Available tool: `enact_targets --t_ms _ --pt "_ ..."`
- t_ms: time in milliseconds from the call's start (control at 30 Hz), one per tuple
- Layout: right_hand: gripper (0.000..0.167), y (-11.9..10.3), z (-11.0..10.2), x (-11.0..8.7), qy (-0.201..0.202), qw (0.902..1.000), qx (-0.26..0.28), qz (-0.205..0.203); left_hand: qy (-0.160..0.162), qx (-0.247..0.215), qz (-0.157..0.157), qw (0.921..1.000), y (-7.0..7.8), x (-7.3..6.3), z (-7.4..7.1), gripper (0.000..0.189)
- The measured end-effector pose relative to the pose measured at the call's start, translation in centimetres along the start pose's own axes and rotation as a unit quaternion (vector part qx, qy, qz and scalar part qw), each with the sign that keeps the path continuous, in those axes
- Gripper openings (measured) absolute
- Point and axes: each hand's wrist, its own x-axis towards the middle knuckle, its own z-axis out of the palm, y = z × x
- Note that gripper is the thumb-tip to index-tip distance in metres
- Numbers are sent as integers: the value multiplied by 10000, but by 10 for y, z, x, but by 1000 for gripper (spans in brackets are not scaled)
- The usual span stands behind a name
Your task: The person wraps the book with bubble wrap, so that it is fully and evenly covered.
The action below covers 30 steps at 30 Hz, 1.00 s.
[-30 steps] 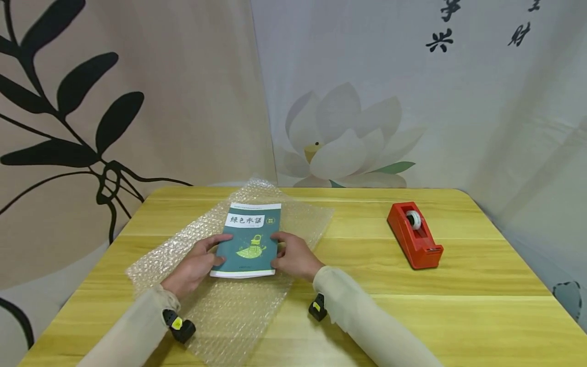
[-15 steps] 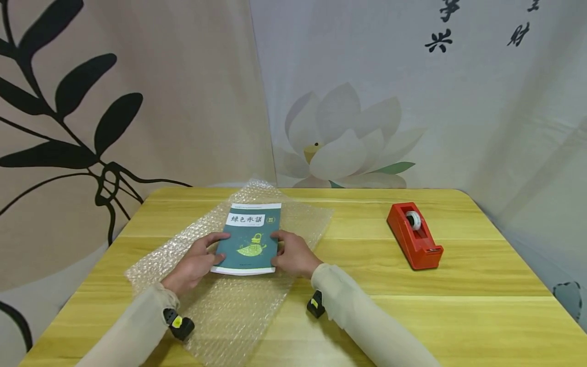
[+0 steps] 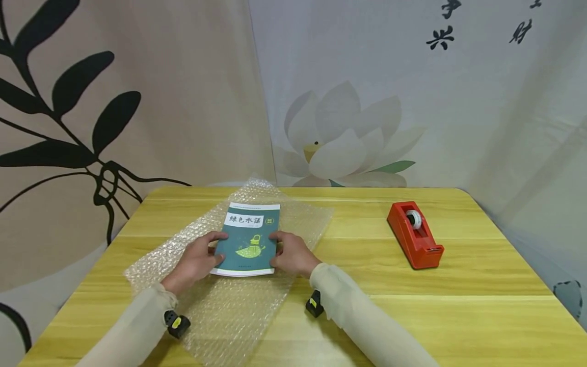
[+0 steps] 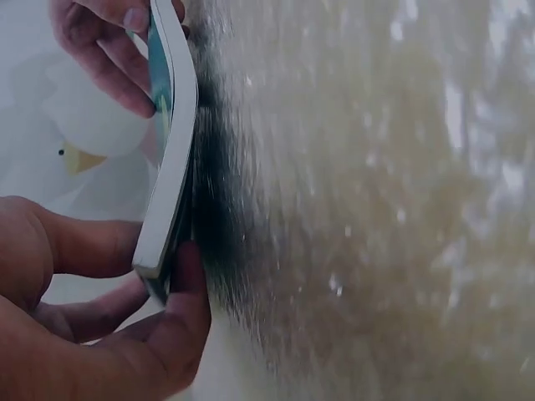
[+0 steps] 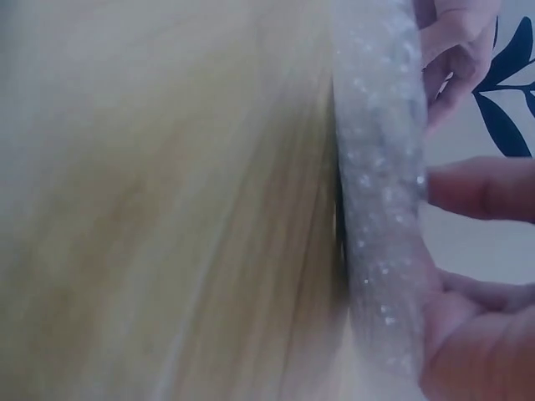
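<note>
A green-blue paperback book [image 3: 250,244] with a white title panel and a yellow-green drawing is over the sheet of bubble wrap [image 3: 229,311]. My left hand [image 3: 194,260] grips the book's left edge, and my right hand [image 3: 295,254] holds the right edge. In the left wrist view the book [image 4: 171,150] bows slightly, its white page edge showing, with left-hand fingers [image 4: 96,246] on both faces. The right wrist view shows right-hand fingers [image 5: 485,188] behind the raised edge of the bubble wrap [image 5: 380,209]; the book is hidden there.
A red tape dispenser [image 3: 415,235] with a white roll stands at the right of the wooden table [image 3: 458,326]. Printed cloth [image 3: 197,92] hangs behind the table's far edge. Each wrist carries a small black camera.
Both hands and the book have stayed almost in place, with only a tiny shift to the left. The bubble wrap and tape dispenser look the same.
</note>
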Motion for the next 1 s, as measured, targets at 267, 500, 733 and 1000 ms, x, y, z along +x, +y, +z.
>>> enact_targets --t_ms 267,500,733,1000 --pt "61 -4 -1 -1 -21 9991 -401 -145 224 862 338 9955 1 1 -1 52" --pt "59 -5 0 -2 4 9956 -905 -249 253 1077 441 9929 -1 0 0 49" --pt "53 -6 0 -4 -14 9938 -1087 -246 139 1288 451 9905 -2 0 -2 48" --pt "45 -8 -3 -7 -108 9908 -1311 -330 -30 1419 549 9883 -2 -1 -7 44"
